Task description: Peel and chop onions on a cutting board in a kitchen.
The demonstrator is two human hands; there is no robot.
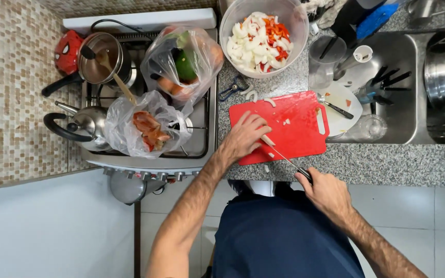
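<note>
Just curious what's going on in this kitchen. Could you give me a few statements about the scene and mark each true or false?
1. The right hand holds a knife. True.
2. The cutting board is green. False: it is red.
3. The bowl is empty. False: it holds chopped white and red pieces.
4. The left hand rests on the board. True.
5. Two plastic bags lie on the stove. True.
</note>
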